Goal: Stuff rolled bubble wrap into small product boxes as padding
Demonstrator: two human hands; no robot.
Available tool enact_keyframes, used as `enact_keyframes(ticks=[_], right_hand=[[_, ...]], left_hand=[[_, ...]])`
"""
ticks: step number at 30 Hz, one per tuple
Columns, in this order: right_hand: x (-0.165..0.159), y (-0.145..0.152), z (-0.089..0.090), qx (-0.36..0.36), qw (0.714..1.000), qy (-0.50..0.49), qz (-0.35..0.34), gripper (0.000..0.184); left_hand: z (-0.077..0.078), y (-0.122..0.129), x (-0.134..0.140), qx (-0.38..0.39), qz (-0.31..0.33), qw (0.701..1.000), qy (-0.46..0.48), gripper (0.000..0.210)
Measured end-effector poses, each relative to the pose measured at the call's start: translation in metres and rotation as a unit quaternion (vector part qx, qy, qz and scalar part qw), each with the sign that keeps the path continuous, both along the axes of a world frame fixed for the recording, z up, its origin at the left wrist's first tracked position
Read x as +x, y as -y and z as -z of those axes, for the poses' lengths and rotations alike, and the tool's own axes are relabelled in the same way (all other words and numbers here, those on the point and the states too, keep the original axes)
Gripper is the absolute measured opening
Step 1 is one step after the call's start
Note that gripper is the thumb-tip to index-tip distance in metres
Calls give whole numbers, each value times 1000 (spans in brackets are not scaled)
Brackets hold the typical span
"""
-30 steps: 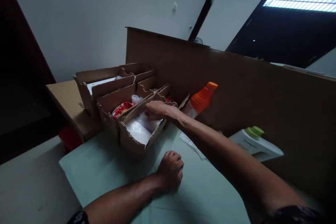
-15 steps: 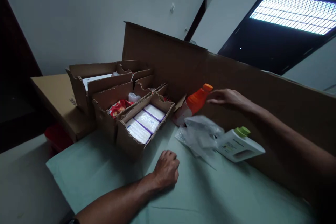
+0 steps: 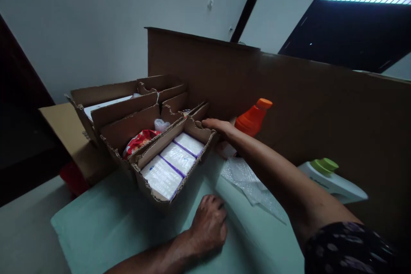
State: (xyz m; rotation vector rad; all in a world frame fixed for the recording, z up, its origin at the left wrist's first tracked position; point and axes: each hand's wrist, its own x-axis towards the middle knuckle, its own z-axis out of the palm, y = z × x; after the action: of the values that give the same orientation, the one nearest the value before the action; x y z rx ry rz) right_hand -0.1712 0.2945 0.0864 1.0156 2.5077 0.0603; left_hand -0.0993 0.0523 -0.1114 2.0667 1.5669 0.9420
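My left hand (image 3: 210, 223) rests on the green-covered table as a loose fist, in front of a narrow cardboard box (image 3: 154, 195). Inside that box lie white plastic-wrapped packs (image 3: 177, 157) with purple edges. My right hand (image 3: 218, 126) is at the far right corner of this box; its fingers are partly hidden by the cardboard, so their grip does not show. Behind the right forearm stands a tilted bottle with an orange top (image 3: 252, 117), its lower part covered. Bubble wrap (image 3: 248, 180) lies on the table below the forearm.
More cardboard boxes stand to the left, one with a red packet (image 3: 139, 142), another with a flat white item (image 3: 107, 107). A white bottle with a green cap (image 3: 337, 184) lies at the right. A tall cardboard panel (image 3: 305, 102) borders the table's back.
My right hand has moved left from beside the orange bottle cap to the far corner of the box with white packs. My left hand stays a fist on the table. The view has shifted slightly.
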Motion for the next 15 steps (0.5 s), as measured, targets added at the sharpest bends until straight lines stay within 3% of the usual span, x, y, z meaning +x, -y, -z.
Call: enact_keyframes(ticks=[6,12,15], right_hand=[[19,7,-18,19,999,14,29,35],[9,26,-15,43,998,-6,44,34],[15,30,-32,67,995,-47,48,34]], left_hand=[[-4,2,0,-4,-5,1000,-10,16],[-4,0,-1,6,-5,1000,-23,16],[-8,-1,-3,7,-6,1000,-22,15]])
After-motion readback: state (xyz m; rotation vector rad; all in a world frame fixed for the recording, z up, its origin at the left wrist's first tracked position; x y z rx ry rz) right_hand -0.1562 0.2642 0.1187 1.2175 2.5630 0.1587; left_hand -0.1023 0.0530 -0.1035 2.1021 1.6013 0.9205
